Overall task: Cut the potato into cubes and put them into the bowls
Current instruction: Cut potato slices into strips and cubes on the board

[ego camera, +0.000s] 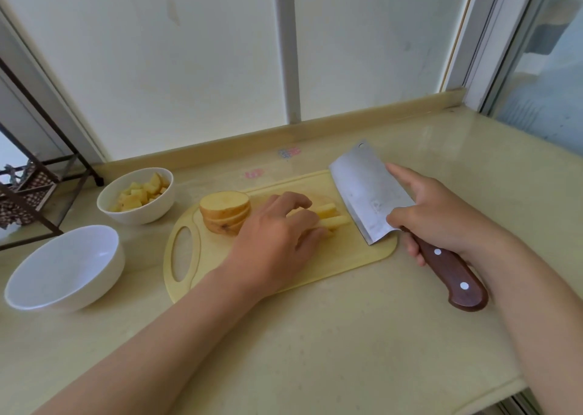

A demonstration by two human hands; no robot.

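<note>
Your potato strips lie side by side on the yellow cutting board, just beside a leaning stack of skin-on round slices. The far white bowl holds pale cubes; the near white bowl stands empty.

Bare left forearm, right forearm

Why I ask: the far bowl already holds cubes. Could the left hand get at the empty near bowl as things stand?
Probably yes. The empty bowl stands left of the cutting board, with bare counter between; the left hand must only lift off the potato sticks.
</note>
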